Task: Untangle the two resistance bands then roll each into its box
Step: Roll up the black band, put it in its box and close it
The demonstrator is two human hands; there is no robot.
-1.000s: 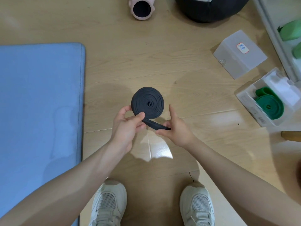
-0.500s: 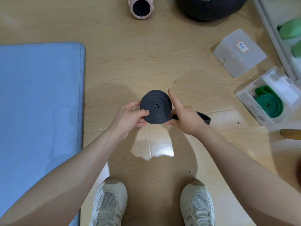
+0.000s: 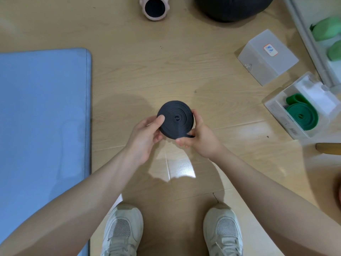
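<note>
A black resistance band (image 3: 176, 119) is wound into a flat coil and held above the wooden floor. My left hand (image 3: 145, 133) grips its left side, thumb on the coil's face. My right hand (image 3: 199, 137) grips the right and lower edge, fingers curled over the band's last turn. A green band (image 3: 302, 114) lies rolled inside an open clear box (image 3: 276, 108) at the right. A second, closed frosted box (image 3: 267, 58) with a small label sits beyond it.
A blue mat (image 3: 42, 126) covers the floor at the left. A pink foam roller (image 3: 154, 8) and a black round object (image 3: 230, 8) lie at the top. A grey rack with green items (image 3: 326, 28) stands at the right edge. My two white shoes (image 3: 123, 231) are below.
The loose tail that stuck out to the right has been wound onto the coil. My right hand moved in from the tail to wrap round the coil's edge.
</note>
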